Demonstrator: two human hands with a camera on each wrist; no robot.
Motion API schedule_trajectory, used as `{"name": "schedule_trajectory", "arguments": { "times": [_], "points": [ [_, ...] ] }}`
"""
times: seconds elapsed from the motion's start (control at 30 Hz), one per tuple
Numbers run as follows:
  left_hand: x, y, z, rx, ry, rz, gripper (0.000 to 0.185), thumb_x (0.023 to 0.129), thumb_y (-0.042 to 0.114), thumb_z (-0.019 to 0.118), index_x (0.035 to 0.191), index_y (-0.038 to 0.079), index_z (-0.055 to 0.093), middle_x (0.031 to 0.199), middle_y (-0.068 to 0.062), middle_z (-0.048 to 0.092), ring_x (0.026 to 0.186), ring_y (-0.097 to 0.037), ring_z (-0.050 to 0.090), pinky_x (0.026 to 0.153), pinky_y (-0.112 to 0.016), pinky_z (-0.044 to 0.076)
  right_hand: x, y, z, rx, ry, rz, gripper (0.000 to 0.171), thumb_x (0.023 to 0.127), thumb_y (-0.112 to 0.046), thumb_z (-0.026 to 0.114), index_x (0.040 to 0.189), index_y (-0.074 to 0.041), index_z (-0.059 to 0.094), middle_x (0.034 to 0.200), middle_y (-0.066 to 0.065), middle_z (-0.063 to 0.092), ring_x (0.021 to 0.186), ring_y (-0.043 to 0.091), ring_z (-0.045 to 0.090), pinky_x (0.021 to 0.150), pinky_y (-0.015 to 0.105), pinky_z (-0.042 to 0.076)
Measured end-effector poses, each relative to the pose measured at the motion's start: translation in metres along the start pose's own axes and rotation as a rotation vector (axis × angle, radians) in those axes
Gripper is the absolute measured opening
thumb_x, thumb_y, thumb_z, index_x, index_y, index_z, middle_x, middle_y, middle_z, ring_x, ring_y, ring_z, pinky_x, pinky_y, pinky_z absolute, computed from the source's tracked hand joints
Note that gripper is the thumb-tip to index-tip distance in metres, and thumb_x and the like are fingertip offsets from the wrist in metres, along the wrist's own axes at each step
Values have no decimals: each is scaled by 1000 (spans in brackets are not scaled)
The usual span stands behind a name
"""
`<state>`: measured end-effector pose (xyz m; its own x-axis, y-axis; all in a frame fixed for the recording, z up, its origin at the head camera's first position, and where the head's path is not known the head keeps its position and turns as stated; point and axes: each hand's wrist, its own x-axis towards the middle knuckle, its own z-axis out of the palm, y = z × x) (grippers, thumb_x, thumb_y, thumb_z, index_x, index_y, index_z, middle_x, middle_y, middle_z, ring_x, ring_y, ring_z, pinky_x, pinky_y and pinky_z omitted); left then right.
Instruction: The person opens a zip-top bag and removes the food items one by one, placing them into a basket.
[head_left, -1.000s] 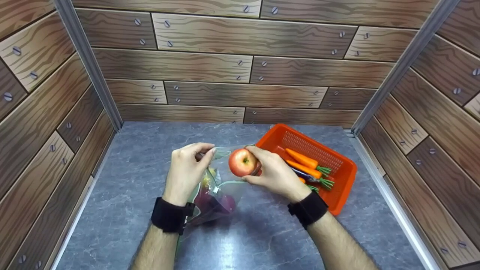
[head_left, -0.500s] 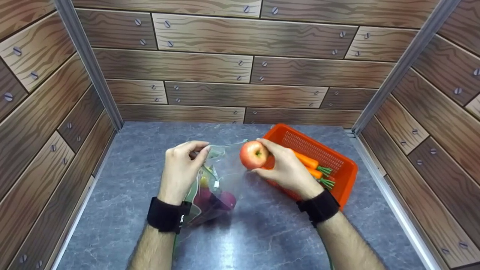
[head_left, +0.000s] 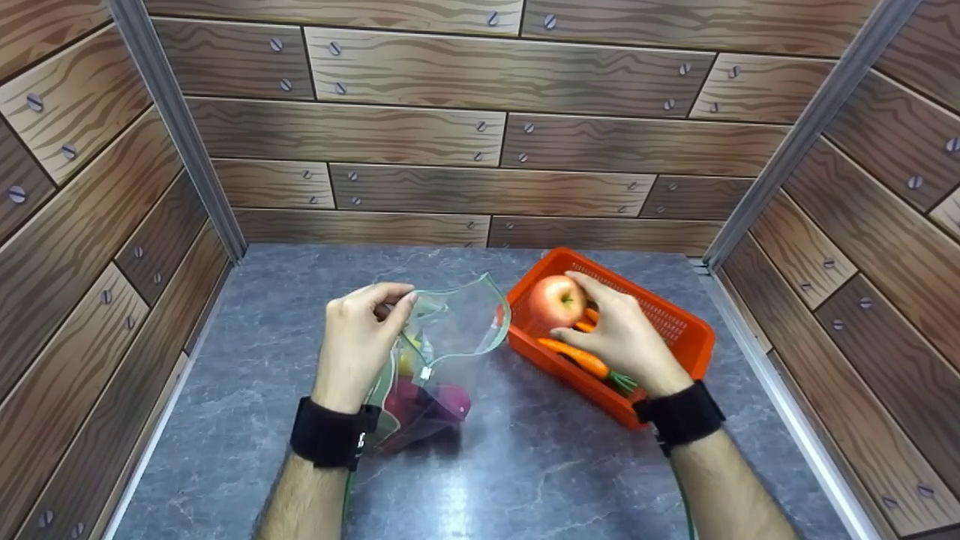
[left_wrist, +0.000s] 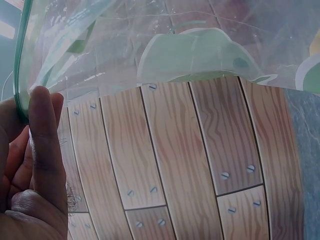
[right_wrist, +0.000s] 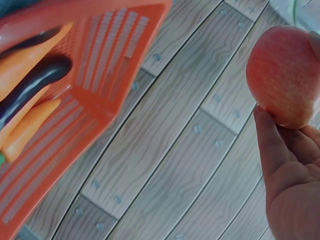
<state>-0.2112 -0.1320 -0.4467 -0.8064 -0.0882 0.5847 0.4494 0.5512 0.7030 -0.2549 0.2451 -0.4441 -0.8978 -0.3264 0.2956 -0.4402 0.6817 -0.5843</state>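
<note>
While the left hand (head_left: 361, 337) pinched the edge of a clear zip bag (head_left: 466, 319), the right hand (head_left: 622, 334) gripped a red apple (head_left: 556, 301), raised off the table (head_left: 540, 480) and seen against the left end of the orange basket (head_left: 574, 381) in the head view. Purple items (head_left: 451, 403) showed through the bag; carrots (head_left: 581, 358) and an eggplant (right_wrist: 40, 82) lay inside the basket.
</note>
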Motion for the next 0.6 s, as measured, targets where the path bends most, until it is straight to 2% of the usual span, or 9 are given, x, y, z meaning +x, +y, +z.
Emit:
{"name": "schedule_trajectory", "arguments": {
  "times": [0.2, 0.33, 0.47, 0.6],
  "points": [
    [0, 1, -1, -2, -5, 4, 10, 108, 10, 86, 115, 6, 91, 94, -5, 89, 74, -16, 79, 70, -16, 60, -9, 24, -17, -38, 34, 64, 85, 93, -18, 103, 168, -12, 62, 152, 12, 79, 138, 32, 76, 117, 55, 62],
    [-1, 1, -1, -5, -3, 4, 9, 108, 9, 86, 114, 5, 92, 94, -5, 89, 74, -16, 79, 70, -15, 60, -15, 39, -25, -81, 40, 76, 82, 94, -17, 102, 166, -13, 64, 148, 13, 80, 132, 33, 77, 112, 53, 62],
    [-2, 1, -1, -4, -5, 4, 10, 108, 9, 86, 115, 4, 91, 94, -6, 89, 74, -17, 79, 70, -16, 61, -21, 53, -29, -125, 25, 89, 80, 94, -17, 101, 165, -10, 64, 145, 17, 81, 127, 35, 78, 108, 55, 63],
    [-2, 2, -2, 3, -15, 0, 12, 108, 11, 87, 116, 4, 91, 96, -6, 90, 75, -16, 79, 70, -19, 63, -29, 66, -33, -149, -7, 130, 83, 96, -21, 101, 167, -4, 61, 149, 24, 79, 131, 42, 78, 112, 62, 63]
  ]
}}
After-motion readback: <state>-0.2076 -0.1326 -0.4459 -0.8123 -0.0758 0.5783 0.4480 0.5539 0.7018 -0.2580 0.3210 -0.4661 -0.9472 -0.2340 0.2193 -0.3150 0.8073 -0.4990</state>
